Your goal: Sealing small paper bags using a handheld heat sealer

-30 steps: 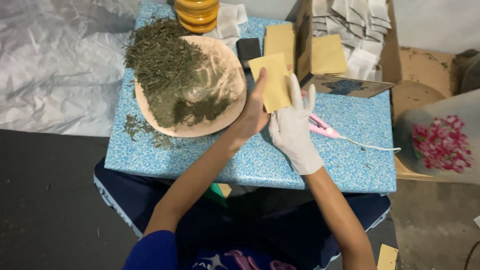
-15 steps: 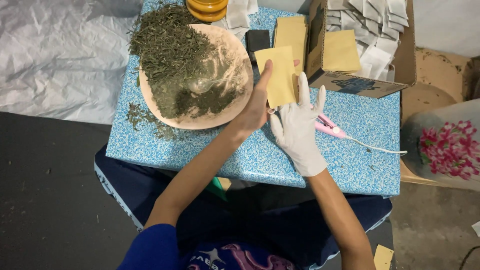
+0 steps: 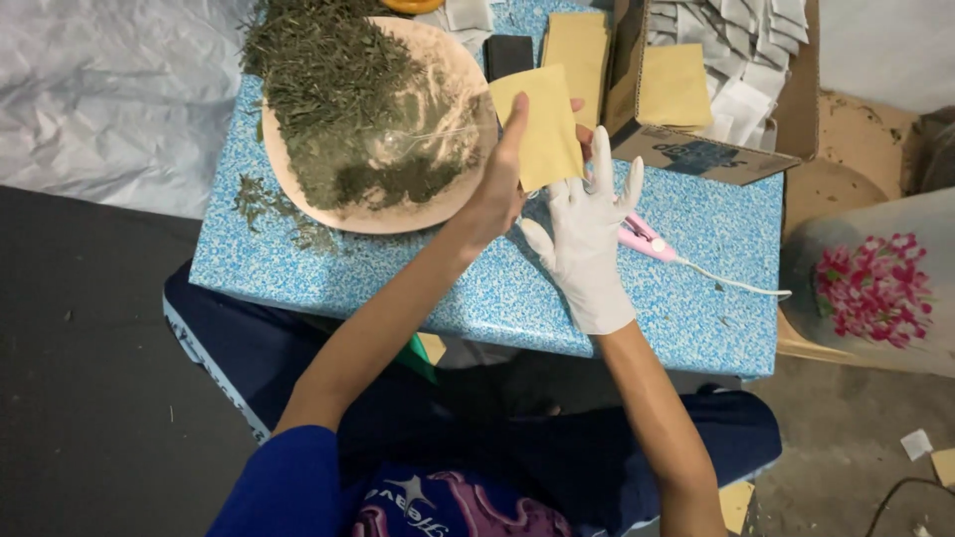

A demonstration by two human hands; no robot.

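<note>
Setting: dark floor, a crumpled white plastic sheet [image 3: 109, 89] at 10 o'clock, and a low blue speckled tabletop [image 3: 686, 288] in the upper middle of the view, with the seated person's legs below it.

Item 1. Yellow-brown paper pouch [image 3: 542, 124]. Flat, rectangular, held up above the tabletop near its far middle. Long axis runs roughly from 6 to 12 o'clock, tipped a little toward 11. It stands between the two hands.

Item 2. Left hand [image 3: 492, 194], bare. Grip clamped on the pouch's left edge, one finger running up along that edge. It sits at 7 o'clock of the pouch, touching it; this is the hand that carries it.

Item 3. Right hand [image 3: 587, 229], in a white glove. Fingers spread apart and pointing to 12 o'clock, at the pouch's lower right corner at 5 o'clock. Whether the fingertips touch the paper or only stand just beside it cannot be told; nothing is closed in this grip.

Item 4. Round tan tray [image 3: 408, 214], at 9 o'clock of the pouch, bearing a heap of dried green herb [image 3: 328, 89]; some crumbs are spilled on the tabletop by its near-left rim.

Item 5. Stack of matching pouches [image 3: 577, 45], at 12 o'clock, with a small black object just to its left.

Item 6. Open cardboard box [image 3: 706, 154], at 2 o'clock, holding another yellow pouch and many small white sachets.

Item 7. Pink corded hand tool [image 3: 647, 239], at 4 o'clock, lying on the tabletop just beside the gloved hand.

Item 8. Flowered fabric or bag [image 3: 875, 288], at the right edge.
</note>
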